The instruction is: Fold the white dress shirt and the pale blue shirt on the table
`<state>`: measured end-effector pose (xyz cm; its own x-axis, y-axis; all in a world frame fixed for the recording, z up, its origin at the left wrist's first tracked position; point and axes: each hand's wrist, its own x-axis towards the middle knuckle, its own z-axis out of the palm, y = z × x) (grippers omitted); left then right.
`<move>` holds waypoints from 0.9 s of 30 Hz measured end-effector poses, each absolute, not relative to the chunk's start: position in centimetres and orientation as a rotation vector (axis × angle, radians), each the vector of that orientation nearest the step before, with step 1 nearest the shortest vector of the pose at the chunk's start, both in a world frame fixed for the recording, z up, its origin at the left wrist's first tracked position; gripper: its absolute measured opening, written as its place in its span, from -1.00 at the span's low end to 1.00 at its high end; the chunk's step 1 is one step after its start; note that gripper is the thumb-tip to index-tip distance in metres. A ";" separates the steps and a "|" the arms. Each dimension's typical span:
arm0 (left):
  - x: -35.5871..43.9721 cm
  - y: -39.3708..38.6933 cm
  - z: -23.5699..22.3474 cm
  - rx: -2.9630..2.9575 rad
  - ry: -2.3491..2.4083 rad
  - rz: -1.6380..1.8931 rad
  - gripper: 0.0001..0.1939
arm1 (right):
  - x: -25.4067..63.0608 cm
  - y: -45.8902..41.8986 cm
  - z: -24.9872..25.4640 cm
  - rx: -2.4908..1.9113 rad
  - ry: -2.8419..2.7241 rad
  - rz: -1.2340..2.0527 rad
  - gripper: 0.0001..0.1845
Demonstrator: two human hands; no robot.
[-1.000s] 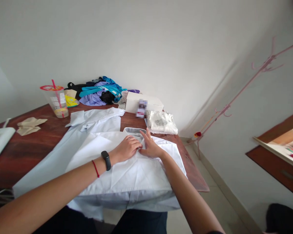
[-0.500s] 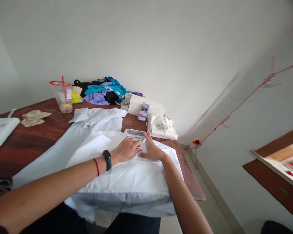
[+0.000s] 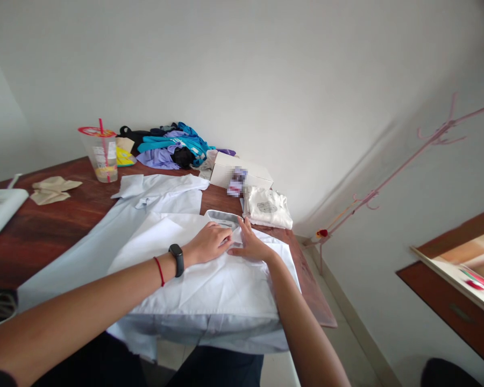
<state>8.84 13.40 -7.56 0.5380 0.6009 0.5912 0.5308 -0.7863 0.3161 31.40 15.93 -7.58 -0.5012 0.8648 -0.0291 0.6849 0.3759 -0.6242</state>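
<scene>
A pale blue-white shirt lies spread over the dark wooden table, its collar toward the far side. My left hand, with a black band and red string on the wrist, rests on the cloth just below the collar, fingers curled and pinching the fabric. My right hand lies beside it, fingers stretched out and pressing the shirt near the collar. The two hands touch at the fingertips.
A plastic cup with red lid and straw stands at the back left, near a heap of blue, purple and black clothes. A white box and a folded white garment lie behind the shirt. A beige cloth and a white device sit left. A pink rack leans against the wall on the right.
Both hands stay at the collar with only slight finger shifts. The view has drifted a little.
</scene>
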 end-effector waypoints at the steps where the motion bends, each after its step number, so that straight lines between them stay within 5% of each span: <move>1: 8.8 13.4 -7.6 2.663 0.970 1.074 -0.88 | 31.4 16.0 -7.6 -1.368 -2.340 0.821 0.42; 22: 8.2 14.4 -8.3 2.556 0.998 1.058 -0.63 | 32.6 17.8 -8.6 -1.307 -1.982 0.753 -0.15; 27: 6.7 15.1 -5.8 2.322 1.417 1.028 -0.59 | 31.9 17.4 -8.2 -1.317 -1.962 0.763 -0.24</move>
<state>6.73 15.08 -5.82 0.2850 0.8494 0.4442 0.6856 -0.5045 0.5248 31.90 17.43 -8.21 -0.2872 0.9386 0.1915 0.5628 0.3271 -0.7592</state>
